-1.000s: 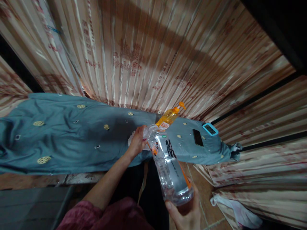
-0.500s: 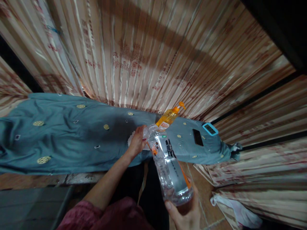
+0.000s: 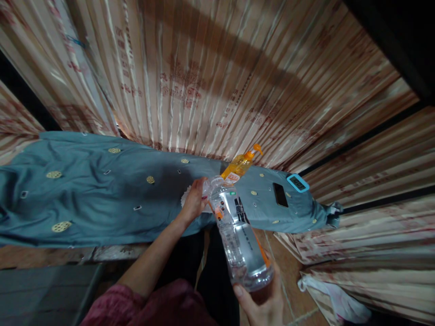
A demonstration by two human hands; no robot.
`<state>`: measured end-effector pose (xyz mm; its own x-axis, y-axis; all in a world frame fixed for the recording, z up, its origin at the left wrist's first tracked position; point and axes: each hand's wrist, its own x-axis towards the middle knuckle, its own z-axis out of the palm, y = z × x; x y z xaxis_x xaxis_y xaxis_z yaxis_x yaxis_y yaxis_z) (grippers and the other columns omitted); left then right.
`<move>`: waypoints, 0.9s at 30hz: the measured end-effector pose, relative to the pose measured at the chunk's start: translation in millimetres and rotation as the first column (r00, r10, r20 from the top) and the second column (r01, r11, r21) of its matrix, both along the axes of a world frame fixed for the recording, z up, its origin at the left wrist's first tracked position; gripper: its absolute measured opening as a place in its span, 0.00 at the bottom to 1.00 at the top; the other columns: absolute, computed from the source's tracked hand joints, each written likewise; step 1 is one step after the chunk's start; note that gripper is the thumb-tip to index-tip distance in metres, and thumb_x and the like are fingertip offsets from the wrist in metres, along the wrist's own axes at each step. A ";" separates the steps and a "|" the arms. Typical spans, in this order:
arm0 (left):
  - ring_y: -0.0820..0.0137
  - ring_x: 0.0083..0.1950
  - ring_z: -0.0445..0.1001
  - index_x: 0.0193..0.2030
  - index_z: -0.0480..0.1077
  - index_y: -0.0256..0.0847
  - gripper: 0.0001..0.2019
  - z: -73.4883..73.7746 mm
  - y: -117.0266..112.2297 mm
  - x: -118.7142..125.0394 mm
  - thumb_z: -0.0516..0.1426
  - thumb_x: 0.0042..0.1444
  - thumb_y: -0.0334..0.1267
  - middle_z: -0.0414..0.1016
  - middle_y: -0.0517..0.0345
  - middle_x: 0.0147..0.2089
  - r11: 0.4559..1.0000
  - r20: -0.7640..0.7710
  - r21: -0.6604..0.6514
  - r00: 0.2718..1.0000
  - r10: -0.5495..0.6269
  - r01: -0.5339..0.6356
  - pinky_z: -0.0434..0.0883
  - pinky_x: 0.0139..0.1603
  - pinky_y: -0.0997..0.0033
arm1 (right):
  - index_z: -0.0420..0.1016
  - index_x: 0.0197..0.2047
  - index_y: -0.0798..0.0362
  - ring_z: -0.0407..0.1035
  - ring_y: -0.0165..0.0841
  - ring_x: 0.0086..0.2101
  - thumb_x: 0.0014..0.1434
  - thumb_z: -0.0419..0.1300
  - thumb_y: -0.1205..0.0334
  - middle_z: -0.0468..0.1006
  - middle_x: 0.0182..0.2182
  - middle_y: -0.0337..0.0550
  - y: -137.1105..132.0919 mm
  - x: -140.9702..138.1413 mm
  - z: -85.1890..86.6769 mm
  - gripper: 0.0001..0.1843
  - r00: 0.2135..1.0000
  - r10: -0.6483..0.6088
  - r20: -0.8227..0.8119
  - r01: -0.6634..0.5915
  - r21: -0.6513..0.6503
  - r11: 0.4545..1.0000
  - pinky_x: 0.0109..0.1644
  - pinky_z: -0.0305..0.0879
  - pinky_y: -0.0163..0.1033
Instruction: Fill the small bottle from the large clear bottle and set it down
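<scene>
A large clear plastic bottle [image 3: 238, 235], with a silver and orange label, lies tilted in front of me, its neck pointing up and left. My right hand [image 3: 263, 301] grips it round the base. At the neck end, my left hand [image 3: 195, 199] is closed, its fingers around something clear that I cannot make out; whether it is part of the bottle is unclear. A crumpled whitish piece [image 3: 185, 195] shows beside and partly under this hand. Just beyond the neck is an orange pump bottle [image 3: 239, 165] with a white and orange label.
Teal cloth [image 3: 102, 194] with pineapple prints covers the long surface before me. On its right part lie a dark phone [image 3: 280, 194] and a blue-framed digital clock [image 3: 298, 183]. Striped curtains [image 3: 190, 81] hang behind and to the right. A white bag [image 3: 336, 294] is low at right.
</scene>
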<state>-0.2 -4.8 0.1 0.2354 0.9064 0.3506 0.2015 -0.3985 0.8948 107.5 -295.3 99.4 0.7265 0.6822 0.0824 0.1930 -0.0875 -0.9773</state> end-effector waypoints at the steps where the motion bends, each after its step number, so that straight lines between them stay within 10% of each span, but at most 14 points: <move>1: 0.44 0.67 0.76 0.67 0.71 0.40 0.31 0.3 -0.2 0.3 0.65 0.55 0.29 0.77 0.38 0.64 1.000 -0.003 -0.004 1.000 0.002 -0.002 0.75 0.73 0.38 | 0.72 0.69 0.49 0.87 0.54 0.55 0.53 0.83 0.45 0.89 0.57 0.55 0.0 0.2 0.2 0.47 1.000 0.005 0.003 -0.005 -0.004 1.000 0.54 0.85 0.48; 27: 0.46 0.65 0.78 0.70 0.71 0.45 0.33 -6.9 0.9 -0.8 0.66 0.56 0.31 0.78 0.41 0.64 0.999 -0.011 0.048 1.000 0.002 -0.001 0.77 0.70 0.42 | 0.71 0.69 0.48 0.87 0.56 0.57 0.52 0.82 0.48 0.88 0.60 0.57 0.2 -2.3 -1.9 0.47 1.000 -0.001 -0.009 0.001 -0.006 1.000 0.57 0.86 0.50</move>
<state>-1.0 -3.9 -6.8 0.2381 0.8889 0.3912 0.2119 -0.4407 0.8723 105.2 -295.1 97.5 0.7278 0.6820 0.0714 0.1837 -0.0936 -0.9785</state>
